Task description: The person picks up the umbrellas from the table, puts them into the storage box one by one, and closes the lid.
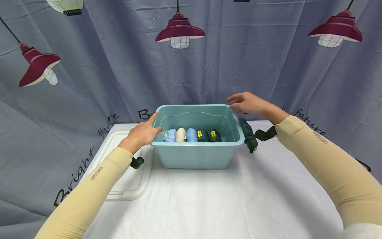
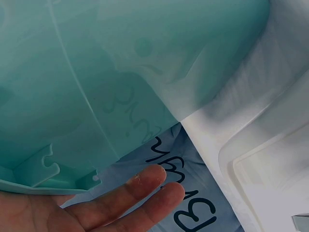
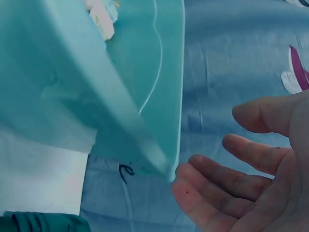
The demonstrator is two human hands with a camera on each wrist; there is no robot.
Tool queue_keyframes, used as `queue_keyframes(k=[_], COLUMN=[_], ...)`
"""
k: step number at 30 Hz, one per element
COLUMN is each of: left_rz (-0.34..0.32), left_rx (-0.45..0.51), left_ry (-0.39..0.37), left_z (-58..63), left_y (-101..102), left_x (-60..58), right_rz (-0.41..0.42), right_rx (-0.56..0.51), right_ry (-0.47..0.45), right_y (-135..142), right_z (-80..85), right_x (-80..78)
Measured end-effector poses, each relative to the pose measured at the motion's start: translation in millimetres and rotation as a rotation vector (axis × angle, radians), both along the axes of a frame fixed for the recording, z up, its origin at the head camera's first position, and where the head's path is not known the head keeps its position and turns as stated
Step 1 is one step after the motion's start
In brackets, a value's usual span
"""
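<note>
Nearest you, the white-covered worktop carries a pale lid, flat, at left. Just beyond, a teal bin faces you; five rolled bundles sit in a row inside, near its front wall. Your left grip is at the bin's left rim, fingers straight, thumb apart from them. Outside the right end lies a dark green bundle; give it room. At the far right corner, your right grip is parted, fingers loosely bent; rim contact cannot be told. For steady handling, light, matched pressure at both ends should suit. Behind hangs a grey-blue curtain.
</note>
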State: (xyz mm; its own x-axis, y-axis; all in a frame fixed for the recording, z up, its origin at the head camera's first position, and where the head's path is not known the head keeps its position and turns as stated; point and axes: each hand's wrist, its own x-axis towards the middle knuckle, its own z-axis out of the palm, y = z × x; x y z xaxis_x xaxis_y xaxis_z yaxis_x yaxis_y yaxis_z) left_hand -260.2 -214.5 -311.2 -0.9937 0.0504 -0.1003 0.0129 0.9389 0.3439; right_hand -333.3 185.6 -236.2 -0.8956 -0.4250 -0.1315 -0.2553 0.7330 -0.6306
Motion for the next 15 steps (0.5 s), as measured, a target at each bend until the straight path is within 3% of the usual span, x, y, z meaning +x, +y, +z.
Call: queue_keyframes(k=[9, 15], left_rz=[0.002, 0.005], left_rx=[-0.005, 0.000], left_ry=[0.019, 0.028], left_z=[-1.5, -1.4], left_y=[-1, 0], left_x=[1.0, 0.4], right_rz=[-0.075, -0.108], right_rx=[-0.041, -0.093], right_ry=[0.038, 0.016], right_y=[19, 34], right_z=[-10.5, -23.4], right_x=[-3.7, -10.0])
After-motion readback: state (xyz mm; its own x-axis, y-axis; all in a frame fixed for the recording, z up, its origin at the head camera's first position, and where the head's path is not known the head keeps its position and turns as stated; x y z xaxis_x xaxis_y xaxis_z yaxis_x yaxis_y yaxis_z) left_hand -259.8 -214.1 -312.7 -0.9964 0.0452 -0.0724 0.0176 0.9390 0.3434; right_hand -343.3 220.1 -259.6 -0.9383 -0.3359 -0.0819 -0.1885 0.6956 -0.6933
